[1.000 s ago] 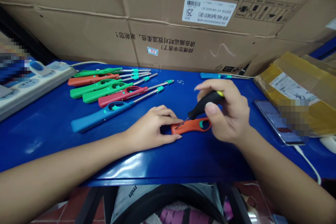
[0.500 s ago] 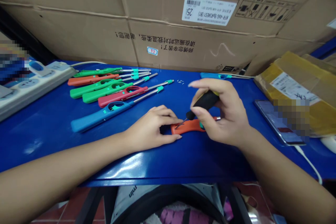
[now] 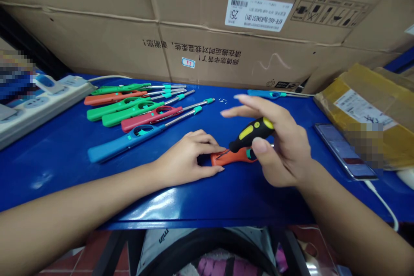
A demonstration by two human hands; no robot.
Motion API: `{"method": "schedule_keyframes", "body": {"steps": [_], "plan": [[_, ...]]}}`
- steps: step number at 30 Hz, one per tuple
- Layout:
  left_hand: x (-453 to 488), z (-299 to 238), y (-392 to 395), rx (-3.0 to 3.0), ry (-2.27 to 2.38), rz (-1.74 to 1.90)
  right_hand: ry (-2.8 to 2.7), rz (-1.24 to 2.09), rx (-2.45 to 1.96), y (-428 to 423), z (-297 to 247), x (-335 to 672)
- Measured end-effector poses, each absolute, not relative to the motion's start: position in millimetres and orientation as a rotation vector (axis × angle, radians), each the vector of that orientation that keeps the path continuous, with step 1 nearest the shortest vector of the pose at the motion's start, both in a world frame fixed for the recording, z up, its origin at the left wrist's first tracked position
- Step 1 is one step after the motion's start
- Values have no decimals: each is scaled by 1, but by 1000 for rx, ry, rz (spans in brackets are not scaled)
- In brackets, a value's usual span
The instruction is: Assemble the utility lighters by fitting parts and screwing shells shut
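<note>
My left hand pinches the handle end of an orange long-neck lighter lying flat on the blue table. A black-and-yellow screwdriver leans over the lighter in my right hand, its tip down at the handle end. The thumb is at the near side of the screwdriver's handle, with the index and middle fingers stretched out past it. My right hand hides most of the lighter's metal neck. Behind the hands lie several tiny pale metal pieces, probably screws.
Several lighters lie side by side at left, a blue one nearest. Another blue lighter is at the back. A power strip stands left; a phone with a cable and a taped parcel are right. A large carton walls the back.
My right hand has loosened its fingers around the screwdriver's handle, baring its yellow parts, and shifted slightly right. The screwdriver leans lower. My left hand and the orange lighter have stayed put.
</note>
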State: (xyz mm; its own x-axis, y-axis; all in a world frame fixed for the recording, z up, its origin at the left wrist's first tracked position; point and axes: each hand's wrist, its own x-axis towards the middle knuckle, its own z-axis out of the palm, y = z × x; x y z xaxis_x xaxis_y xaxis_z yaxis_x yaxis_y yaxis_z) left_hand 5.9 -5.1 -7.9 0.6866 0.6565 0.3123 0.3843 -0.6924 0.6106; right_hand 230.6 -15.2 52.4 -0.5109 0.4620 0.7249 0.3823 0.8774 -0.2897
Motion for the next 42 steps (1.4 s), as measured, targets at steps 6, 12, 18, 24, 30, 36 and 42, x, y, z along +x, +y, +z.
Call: {"method": "schedule_keyframes", "body": {"steps": [6,12,18,24,30,36,42], "plan": [[6,-8,-5,2387,814,692,-2180,-12,-533,-15,54,231],[6,-9,-5,2385,811,725,-2295,164,-580,-15,56,234],[7,-9,-5,2389,798,739,-2170,16,-569,-16,54,229],[8,-8,-6,2386,822,737,-2178,161,-529,-12,55,229],[8,-8,-6,2382,818,751,-2209,222,-512,-8,54,230],[8,-9,-6,2408,810,762,-2124,83,-457,-7,54,228],[8,-8,-7,2419,821,775,-2258,233,-548,-6,53,233]]}}
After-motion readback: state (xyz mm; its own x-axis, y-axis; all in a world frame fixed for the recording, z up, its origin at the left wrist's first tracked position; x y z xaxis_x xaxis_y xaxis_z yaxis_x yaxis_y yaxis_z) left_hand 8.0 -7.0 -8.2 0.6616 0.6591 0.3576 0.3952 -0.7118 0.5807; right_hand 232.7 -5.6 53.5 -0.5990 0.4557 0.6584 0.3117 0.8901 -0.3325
